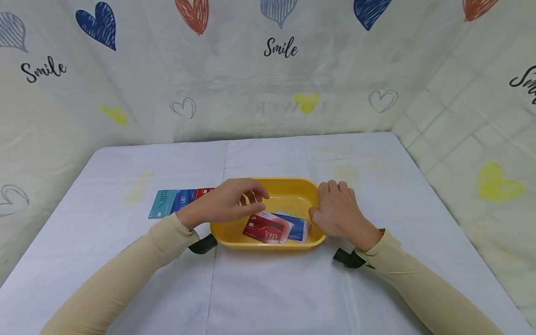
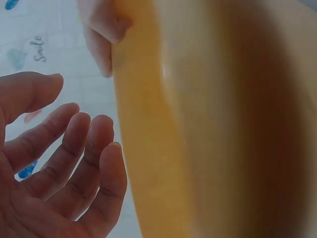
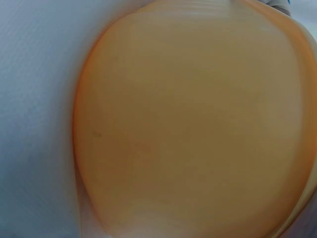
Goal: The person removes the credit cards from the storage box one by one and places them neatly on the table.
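Facing a pale backdrop (image 1: 230, 70) of printed hearts and "Smile" lettering, and working over a white tablecloth (image 1: 268, 293). Hovering with the left hand (image 1: 228, 200) above the left part of a yellow tray (image 1: 289, 201), curving loose fingers well apart from the thumb and gripping nothing. Clasping the tray's right end with the right hand (image 1: 340, 211), setting the thumb along the rim (not revealing the fingers' full wrap, with yellow plastic filling most of the right wrist view). Finding inside the tray, toward its near wall, a red VIP card (image 1: 265, 229) partly overlapping a blue card (image 1: 297, 228). Noticing farther out, on the cloth left of the tray, a teal card (image 1: 163, 204), a second blue card (image 1: 183, 199) and a second red card (image 1: 204, 191) lying in a close row, partly hiding the last behind the left hand. Probably handling as light, thin and stiff with a little spring, looking slick enough for sliding over one another; likely needing a fingertip under a free corner, then a pinch by opposite edges. Judging the tray as light, rigid plastic, best steadying by its rim.
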### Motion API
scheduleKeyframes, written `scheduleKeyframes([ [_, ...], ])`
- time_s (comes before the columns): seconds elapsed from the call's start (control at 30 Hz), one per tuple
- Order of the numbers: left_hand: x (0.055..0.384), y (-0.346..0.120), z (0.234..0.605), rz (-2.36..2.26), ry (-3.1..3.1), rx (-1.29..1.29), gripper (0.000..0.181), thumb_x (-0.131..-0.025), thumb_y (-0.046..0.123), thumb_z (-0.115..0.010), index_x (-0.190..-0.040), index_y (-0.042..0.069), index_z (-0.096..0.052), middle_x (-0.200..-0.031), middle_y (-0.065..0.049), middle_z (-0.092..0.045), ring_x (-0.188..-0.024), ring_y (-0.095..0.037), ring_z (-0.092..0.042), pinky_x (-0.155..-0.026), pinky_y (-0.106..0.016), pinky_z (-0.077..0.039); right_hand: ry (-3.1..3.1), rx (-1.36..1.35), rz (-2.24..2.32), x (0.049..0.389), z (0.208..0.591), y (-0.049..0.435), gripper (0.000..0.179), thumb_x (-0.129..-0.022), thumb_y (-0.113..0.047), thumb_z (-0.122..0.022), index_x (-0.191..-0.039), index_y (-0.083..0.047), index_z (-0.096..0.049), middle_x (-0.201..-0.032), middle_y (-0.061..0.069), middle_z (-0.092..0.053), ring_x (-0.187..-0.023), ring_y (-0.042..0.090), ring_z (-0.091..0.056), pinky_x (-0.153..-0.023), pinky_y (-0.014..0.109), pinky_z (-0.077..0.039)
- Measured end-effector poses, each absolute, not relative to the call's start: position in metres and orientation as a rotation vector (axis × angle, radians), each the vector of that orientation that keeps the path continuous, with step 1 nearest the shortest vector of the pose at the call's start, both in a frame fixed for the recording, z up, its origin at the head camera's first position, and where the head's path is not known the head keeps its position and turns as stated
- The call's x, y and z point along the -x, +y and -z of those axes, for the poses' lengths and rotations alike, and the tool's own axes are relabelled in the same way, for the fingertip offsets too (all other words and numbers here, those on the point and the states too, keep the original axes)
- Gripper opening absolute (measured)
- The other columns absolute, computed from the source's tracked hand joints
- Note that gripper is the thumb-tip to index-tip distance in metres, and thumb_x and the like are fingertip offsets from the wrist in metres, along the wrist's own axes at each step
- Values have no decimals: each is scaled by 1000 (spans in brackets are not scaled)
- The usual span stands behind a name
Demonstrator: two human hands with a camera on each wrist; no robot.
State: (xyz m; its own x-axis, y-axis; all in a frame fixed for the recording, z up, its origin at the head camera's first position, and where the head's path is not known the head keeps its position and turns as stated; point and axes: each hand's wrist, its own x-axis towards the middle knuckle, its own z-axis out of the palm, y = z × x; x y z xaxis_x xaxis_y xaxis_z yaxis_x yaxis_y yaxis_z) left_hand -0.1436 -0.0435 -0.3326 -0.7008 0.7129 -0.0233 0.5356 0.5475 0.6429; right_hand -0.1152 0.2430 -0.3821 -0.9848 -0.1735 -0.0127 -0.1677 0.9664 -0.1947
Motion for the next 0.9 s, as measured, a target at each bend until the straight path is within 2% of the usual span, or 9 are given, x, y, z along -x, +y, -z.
scheduleKeyframes([
  [0.27,143,-38,339,-856,2510,-1140,30,-97,26,-72,-123,11,-67,-111,-1,-70,-99,-11,-65,-85,-21,-59,3087,271,299,115,382,243,23,-90,-24,-47,-94,-2,-46,-87,12,-42,-89,33,-37,-74,40,-26],
  [0.77,133,-33,347,-860,2449,-1087,33,-99,30,-70,-127,12,-66,-111,0,-69,-99,-11,-63,-85,-19,-57,3080,275,304,115,382,243,22,-90,-25,-47,-93,-2,-46,-87,12,-42,-88,33,-37,-74,39,-25],
  [0.9,130,-31,351,-844,2447,-1105,31,-99,29,-69,-125,12,-66,-109,1,-69,-98,-11,-62,-85,-21,-58,3080,276,308,115,382,243,23,-90,-25,-47,-93,-2,-46,-87,12,-42,-88,33,-37,-74,39,-26],
])
